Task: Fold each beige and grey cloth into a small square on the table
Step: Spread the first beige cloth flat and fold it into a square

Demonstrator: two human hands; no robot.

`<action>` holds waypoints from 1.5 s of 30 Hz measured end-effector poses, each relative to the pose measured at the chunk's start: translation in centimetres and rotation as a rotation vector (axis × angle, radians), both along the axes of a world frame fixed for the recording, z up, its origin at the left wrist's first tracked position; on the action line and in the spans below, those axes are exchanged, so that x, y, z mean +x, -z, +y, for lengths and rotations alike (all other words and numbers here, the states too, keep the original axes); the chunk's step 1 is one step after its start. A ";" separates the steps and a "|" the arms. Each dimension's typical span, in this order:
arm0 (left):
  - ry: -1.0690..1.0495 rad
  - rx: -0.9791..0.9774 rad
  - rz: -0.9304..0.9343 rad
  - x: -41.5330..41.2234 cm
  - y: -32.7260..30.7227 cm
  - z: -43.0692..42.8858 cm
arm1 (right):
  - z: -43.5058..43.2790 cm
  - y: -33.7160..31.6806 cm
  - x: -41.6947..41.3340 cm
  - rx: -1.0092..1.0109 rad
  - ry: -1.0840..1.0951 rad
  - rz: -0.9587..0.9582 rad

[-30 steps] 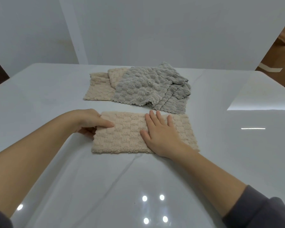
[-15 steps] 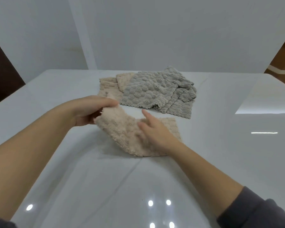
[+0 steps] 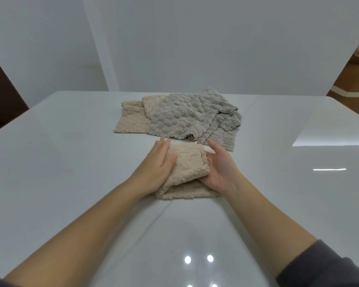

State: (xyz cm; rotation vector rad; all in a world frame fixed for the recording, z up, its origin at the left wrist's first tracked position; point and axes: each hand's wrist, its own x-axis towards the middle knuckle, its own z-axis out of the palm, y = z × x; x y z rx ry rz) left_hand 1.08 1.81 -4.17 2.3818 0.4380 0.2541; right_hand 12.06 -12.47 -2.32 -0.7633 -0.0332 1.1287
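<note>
A beige textured cloth (image 3: 187, 168), folded into a small thick square, lies on the white table (image 3: 71, 172) between my hands. My left hand (image 3: 158, 162) lies flat against its left side, fingers straight, with the thumb on top of the fold. My right hand (image 3: 220, 168) cups its right edge, palm turned inward, fingers apart. Behind it lies a heap of grey cloths (image 3: 193, 117), spread over beige cloths (image 3: 131, 119) that stick out at the left.
The glossy table runs wide to left and right, its near part reflecting ceiling lights. A white wall stands behind it. A brown box (image 3: 352, 79) sits beyond the table's far right corner, and a dark panel (image 3: 0, 96) stands at the left.
My left hand has carried the cloth's left half over to the right, so the long strip is now a small square. My right hand has slid from on top to the right edge.
</note>
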 end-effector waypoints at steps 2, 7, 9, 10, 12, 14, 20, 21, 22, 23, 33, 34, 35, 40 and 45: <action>0.031 0.047 0.017 0.3 0.2 -1.0 | -0.2 0.0 0.1 -0.016 -0.001 0.000; 0.061 0.238 0.063 1.4 -0.1 -2.5 | -0.4 0.2 0.0 -0.089 -0.021 -0.043; 0.050 0.283 0.074 1.6 -0.1 -2.8 | -0.3 0.1 -0.1 -0.120 -0.006 -0.062; 0.037 0.282 0.061 1.6 -0.2 -2.9 | -0.3 0.0 -0.1 -0.135 0.009 -0.075; 0.000 0.223 -0.004 1.6 -0.4 -2.8 | -0.5 0.0 0.0 -0.149 0.045 -0.092; -0.041 0.104 -0.090 1.5 -0.5 -2.2 | -1.0 0.0 0.4 -0.138 0.067 -0.087; -0.063 -0.271 -0.098 2.9 -1.9 1.5 | -2.1 -0.1 0.8 -0.198 0.052 -0.132; -0.024 -0.266 -0.083 3.3 -2.2 1.8 | -2.1 -0.1 0.8 -0.197 0.049 -0.129; 0.013 -0.253 -0.067 3.6 -2.6 2.0 | -2.1 0.0 0.8 -0.193 0.041 -0.125; 0.037 -0.230 -0.050 3.9 -2.8 2.2 | -2.1 0.0 0.9 -0.189 0.025 -0.127; -0.077 -0.066 -0.001 3.2 -2.5 2.7 | -1.5 -0.7 2.2 -0.571 -0.276 -0.673; -0.108 -0.055 0.013 2.8 -2.4 2.3 | -1.5 -0.7 2.4 -0.629 -0.287 -0.769; -0.137 -0.052 0.021 2.4 -2.3 1.9 | -1.5 -0.7 2.6 -0.686 -0.290 -0.855; -0.221 -0.154 0.071 0.3 -2.3 0.7 | -2.7 -1.1 3.2 -0.760 -0.351 -1.098; -0.147 -0.253 0.220 -0.4 -1.9 0.4 | -3.8 -1.5 3.4 -0.750 -0.297 -1.233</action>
